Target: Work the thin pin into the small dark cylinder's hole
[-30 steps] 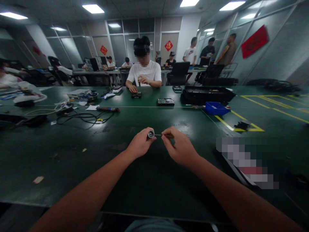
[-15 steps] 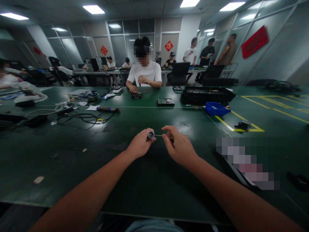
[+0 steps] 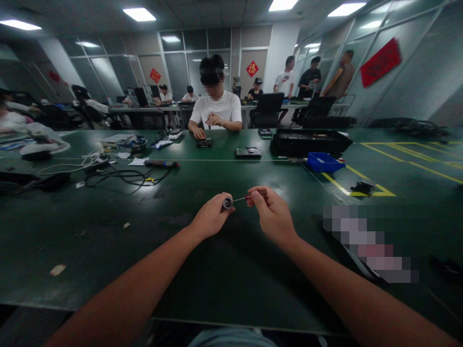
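My left hand point(image 3: 212, 215) is closed around a small round grey part point(image 3: 227, 203) with a hollow, ring-shaped end that faces me. In my right hand point(image 3: 273, 209) is a screwdriver point(image 3: 247, 197), its red handle mostly covered by my fingers. The thin metal shaft points left and its tip meets the side of the round part; whether it sits in a screw there is too small to tell. Both hands are above the green table point(image 3: 173, 270), close together near its middle.
Beyond my hands lie a hard drive point(image 3: 248, 153), a blue bin point(image 3: 325, 162) and a long black tray point(image 3: 311, 141). Cables and an electric screwdriver point(image 3: 161, 164) are at the left. Across the table a person in a white shirt point(image 3: 216, 108) works on another drive point(image 3: 204, 142).
My right hand has shifted slightly right, with its fingers turned around the screwdriver handle, and the shaft now slopes up to the right. My left hand has barely moved.
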A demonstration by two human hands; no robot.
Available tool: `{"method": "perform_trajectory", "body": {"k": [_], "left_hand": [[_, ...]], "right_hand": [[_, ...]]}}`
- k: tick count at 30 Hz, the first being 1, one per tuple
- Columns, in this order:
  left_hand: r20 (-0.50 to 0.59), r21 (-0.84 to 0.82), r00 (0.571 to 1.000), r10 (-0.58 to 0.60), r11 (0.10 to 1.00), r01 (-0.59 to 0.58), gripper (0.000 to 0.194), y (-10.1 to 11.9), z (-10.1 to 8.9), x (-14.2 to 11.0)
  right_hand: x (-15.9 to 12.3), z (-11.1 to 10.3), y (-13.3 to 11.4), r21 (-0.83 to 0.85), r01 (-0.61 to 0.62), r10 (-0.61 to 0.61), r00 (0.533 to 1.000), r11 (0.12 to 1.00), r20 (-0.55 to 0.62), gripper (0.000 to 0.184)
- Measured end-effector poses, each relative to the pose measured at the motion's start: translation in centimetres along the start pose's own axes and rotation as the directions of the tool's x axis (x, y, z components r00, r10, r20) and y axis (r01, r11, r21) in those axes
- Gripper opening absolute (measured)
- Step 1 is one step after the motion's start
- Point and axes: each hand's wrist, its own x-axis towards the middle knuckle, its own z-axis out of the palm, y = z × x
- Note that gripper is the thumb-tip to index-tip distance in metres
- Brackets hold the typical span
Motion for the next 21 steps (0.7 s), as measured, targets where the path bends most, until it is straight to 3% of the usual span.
{"method": "perform_trajectory", "body": {"k": [3,6,10,15,21], "left_hand": [[0.019,0.023,0.999,0.027,0.999,-0.028,0.015,0.0,-0.1,0.1],[0.027,0.044,1.000,0.002,0.999,-0.003,0.014,-0.1,-0.2,0.2],[0.021,0.049,1.000,-0.020,0.999,0.019,0.014,-0.4,0.0,0.2],[0.021,0.070,0.999,-0.048,0.996,0.046,0.015,-0.6,0.1,0.2],[0.029,0.072,0.998,-0.055,0.996,0.053,0.015,-0.7,-0.1,0.2]], "right_hand": [[1.1,-0.3,1.4,0.236,-0.138,0.157,0.986,0.962,-0.062,0.028],[2.0,-0.6,2.8,0.381,-0.282,0.321,0.946,0.881,-0.041,0.028],[1.9,-0.5,3.2,0.302,-0.198,0.250,0.958,0.932,-0.142,0.027],[1.2,-0.2,1.9,0.160,-0.098,0.130,0.970,0.982,-0.206,0.025],[1.6,-1.5,1.1,-0.007,-0.031,0.028,0.966,0.999,-0.258,0.026]]}}
